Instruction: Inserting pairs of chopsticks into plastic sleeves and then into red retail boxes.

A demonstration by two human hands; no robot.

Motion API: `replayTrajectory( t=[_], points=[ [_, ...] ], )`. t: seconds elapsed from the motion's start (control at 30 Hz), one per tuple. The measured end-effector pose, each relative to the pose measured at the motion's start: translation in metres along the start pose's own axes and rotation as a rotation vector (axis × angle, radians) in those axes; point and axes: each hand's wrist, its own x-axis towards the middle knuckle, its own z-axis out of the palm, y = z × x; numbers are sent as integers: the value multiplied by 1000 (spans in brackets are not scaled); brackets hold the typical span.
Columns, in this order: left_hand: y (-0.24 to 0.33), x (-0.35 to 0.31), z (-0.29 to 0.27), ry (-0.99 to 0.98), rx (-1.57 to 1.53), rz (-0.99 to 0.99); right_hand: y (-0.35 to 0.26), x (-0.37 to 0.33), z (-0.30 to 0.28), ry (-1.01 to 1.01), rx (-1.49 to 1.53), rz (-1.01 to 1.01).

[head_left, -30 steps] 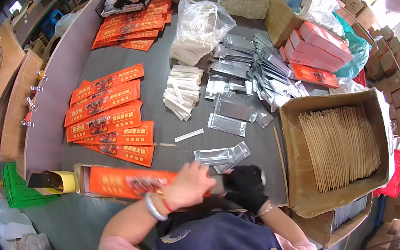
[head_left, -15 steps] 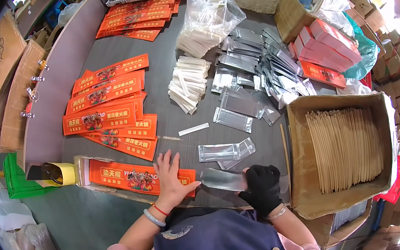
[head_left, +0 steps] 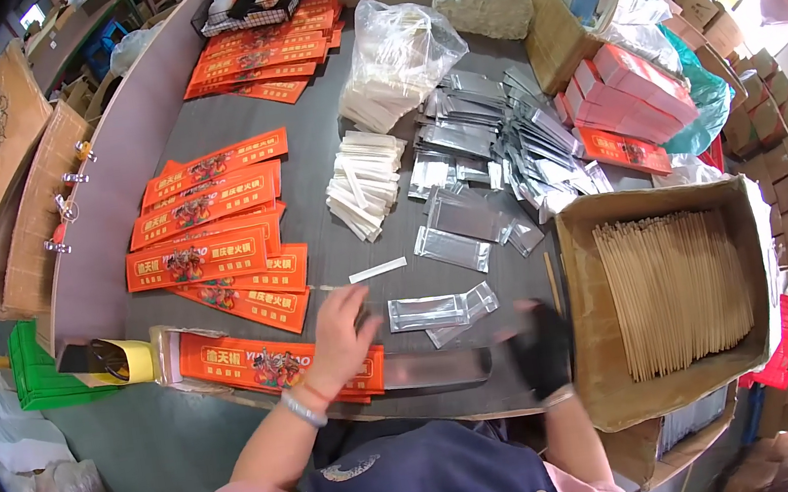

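Note:
My bare left hand [head_left: 341, 341] is over the right part of a small stack of red printed paper sleeves [head_left: 244, 357] at the table's front edge. Its thumb and fingers are apart, with nothing seen between them. A shiny, dark see-through packet [head_left: 437, 369] lies flat against the right end of that stack; whether it goes inside a sleeve I cannot tell. My right hand [head_left: 537, 349], in a black glove with bare fingertips, is smeared by motion just right of the packet. Beyond it lie two silver packets [head_left: 428, 312] overlapping, and a single narrow white strip [head_left: 378, 270].
More red sleeves [head_left: 198, 259] fan out at the left. White strips [head_left: 365, 188] and a heap of silver packets [head_left: 461, 128] fill the middle. A cardboard box [head_left: 583, 321] of thin wooden sticks [head_left: 674, 294] stands at the right. A yellow cup-like holder [head_left: 137, 360] sits at the front left corner.
My right hand has let go of the see-through packet and moved right. The packet now lies flat against the sleeves. My left hand has shifted slightly right, its fingers more bent.

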Motion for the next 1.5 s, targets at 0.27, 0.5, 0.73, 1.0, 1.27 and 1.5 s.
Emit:
replayTrajectory(
  t=[0.27,0.5,0.73,1.0,1.27,1.5],
  points=[
    [-37,68,22,-63,458,187,126,-30,-71,77,-757,719],
    [28,34,40,-180,292,317,138,-40,-66,291,-759,624],
    [33,44,33,-438,277,130,131,-37,-71,75,-629,607],
    [45,-12,14,-547,136,185,141,-48,-63,216,-399,417],
    [24,-43,-26,-440,248,173,-7,-29,-37,-577,-242,-142],
    [45,-37,-2,-404,219,237,-37,-21,48,-333,162,-351]
  ],
)
